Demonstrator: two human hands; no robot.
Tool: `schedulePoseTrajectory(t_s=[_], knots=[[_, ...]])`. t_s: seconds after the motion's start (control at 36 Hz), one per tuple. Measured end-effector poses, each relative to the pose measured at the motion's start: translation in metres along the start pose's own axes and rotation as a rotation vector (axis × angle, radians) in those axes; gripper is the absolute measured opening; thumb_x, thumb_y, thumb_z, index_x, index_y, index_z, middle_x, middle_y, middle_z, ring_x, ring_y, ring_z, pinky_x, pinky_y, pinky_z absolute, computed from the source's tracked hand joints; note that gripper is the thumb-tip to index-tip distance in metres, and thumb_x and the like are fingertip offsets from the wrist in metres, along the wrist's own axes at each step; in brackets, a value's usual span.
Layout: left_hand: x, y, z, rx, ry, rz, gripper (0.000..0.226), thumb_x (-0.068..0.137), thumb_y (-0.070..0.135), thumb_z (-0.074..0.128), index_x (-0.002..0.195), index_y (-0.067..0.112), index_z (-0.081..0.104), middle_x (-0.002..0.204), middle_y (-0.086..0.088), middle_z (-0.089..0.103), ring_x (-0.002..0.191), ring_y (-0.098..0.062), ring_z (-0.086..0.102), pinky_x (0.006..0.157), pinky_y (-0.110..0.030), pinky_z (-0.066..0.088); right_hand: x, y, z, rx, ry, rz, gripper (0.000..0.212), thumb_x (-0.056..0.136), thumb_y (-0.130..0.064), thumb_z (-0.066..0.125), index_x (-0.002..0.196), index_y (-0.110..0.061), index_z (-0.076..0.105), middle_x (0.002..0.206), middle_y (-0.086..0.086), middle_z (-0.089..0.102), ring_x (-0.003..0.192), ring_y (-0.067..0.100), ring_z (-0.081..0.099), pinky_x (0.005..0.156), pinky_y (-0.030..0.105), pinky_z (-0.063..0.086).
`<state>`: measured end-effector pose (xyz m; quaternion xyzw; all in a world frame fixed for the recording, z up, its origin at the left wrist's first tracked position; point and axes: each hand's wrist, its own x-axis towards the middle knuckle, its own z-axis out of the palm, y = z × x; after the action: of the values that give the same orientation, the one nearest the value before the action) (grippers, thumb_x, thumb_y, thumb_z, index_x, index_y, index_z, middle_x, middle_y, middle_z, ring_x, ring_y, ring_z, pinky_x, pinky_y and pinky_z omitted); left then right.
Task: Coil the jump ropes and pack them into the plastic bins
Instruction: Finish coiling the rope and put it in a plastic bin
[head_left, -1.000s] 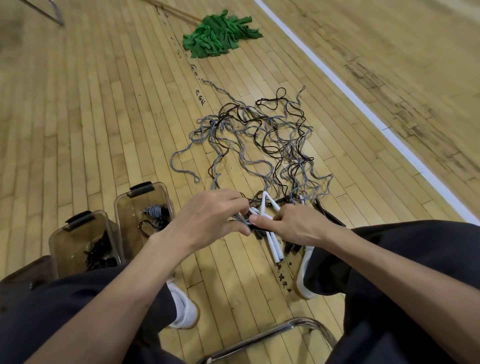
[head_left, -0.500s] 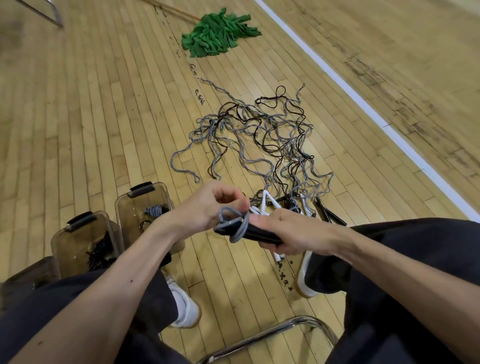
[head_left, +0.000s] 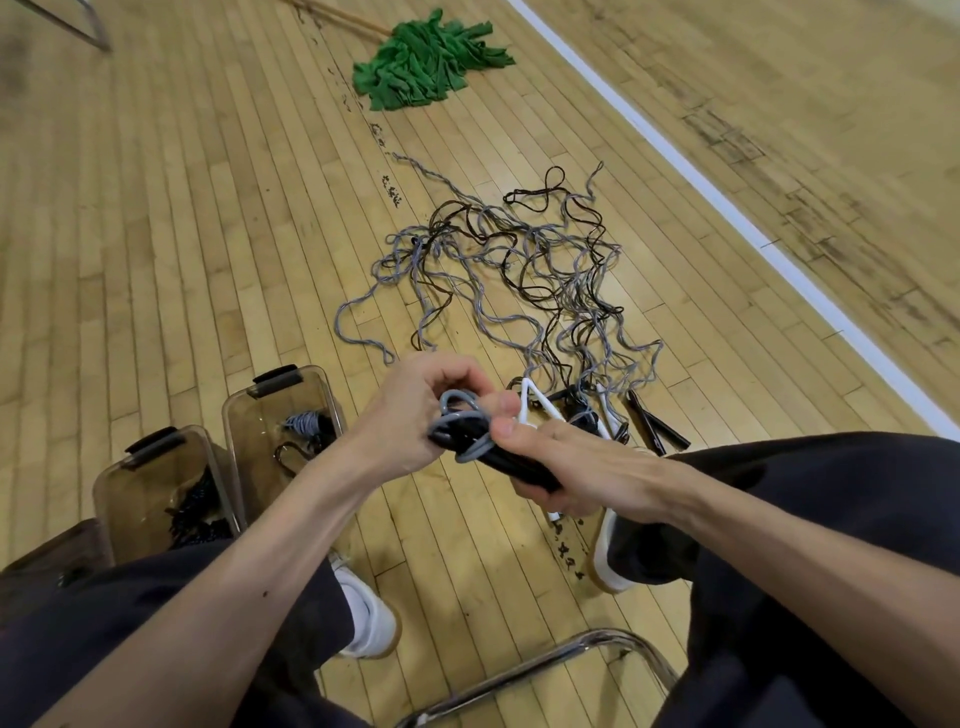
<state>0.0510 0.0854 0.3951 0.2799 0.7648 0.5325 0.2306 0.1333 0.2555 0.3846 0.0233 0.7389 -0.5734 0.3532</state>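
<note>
A pair of black handles (head_left: 501, 462) is gripped in the curled right hand (head_left: 582, 467), and grey rope loops (head_left: 460, 405) lying over their end are pinched by the fingers of the left hand (head_left: 405, 415). A tangle of grey and black jump ropes (head_left: 519, 270) is spread on the wooden floor at 12 o'clock from the hands. At 9 o'clock one plastic bin (head_left: 260, 431) is seen with a grey coil inside; at 8 o'clock a second bin (head_left: 135, 488) is seen with dark rope. A green mop head (head_left: 426, 62) is seen far off at 12 o'clock.
</note>
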Motion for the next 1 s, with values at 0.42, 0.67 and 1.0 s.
schedulePoseTrajectory(t_s=[0.42, 0.67, 1.0], knots=[[-0.004, -0.006, 0.006, -0.036, -0.152, -0.254, 0.042, 0.106, 0.038, 0.037, 0.085, 0.007, 0.056, 0.055, 0.004, 0.032, 0.051, -0.013, 0.032, 0.059, -0.028, 0.042, 0.003, -0.001, -0.039, 0.382, 0.17, -0.042, 0.072, 0.07, -0.091, 0.039, 0.056, -0.021, 0.044, 0.053, -0.005, 0.029, 0.041, 0.011, 0.021, 0.044, 0.024, 0.018], [-0.01, 0.001, 0.013, 0.662, -0.221, 0.03, 0.037, 0.105, 0.044, 0.036, 0.085, 0.02, 0.055, 0.06, 0.01, 0.047, 0.052, -0.006, 0.042, 0.054, -0.025, 0.03, 0.01, 0.007, -0.038, 0.251, 0.377, 0.129, 0.069, 0.084, -0.084, 0.034, 0.064, -0.019, 0.042, 0.053, -0.005, 0.032, 0.045, 0.012, 0.024, 0.042, 0.022, 0.021], [-0.017, -0.011, -0.009, 0.929, -0.12, 0.478, 0.023, 0.091, 0.034, 0.062, 0.084, 0.014, 0.069, 0.073, 0.002, 0.061, 0.061, -0.016, 0.06, 0.044, -0.027, 0.043, 0.023, 0.016, -0.004, -0.049, 0.202, 0.264, 0.073, 0.086, -0.086, 0.032, 0.067, -0.017, 0.049, 0.056, -0.001, 0.04, 0.043, 0.012, 0.032, 0.043, 0.022, 0.028]])
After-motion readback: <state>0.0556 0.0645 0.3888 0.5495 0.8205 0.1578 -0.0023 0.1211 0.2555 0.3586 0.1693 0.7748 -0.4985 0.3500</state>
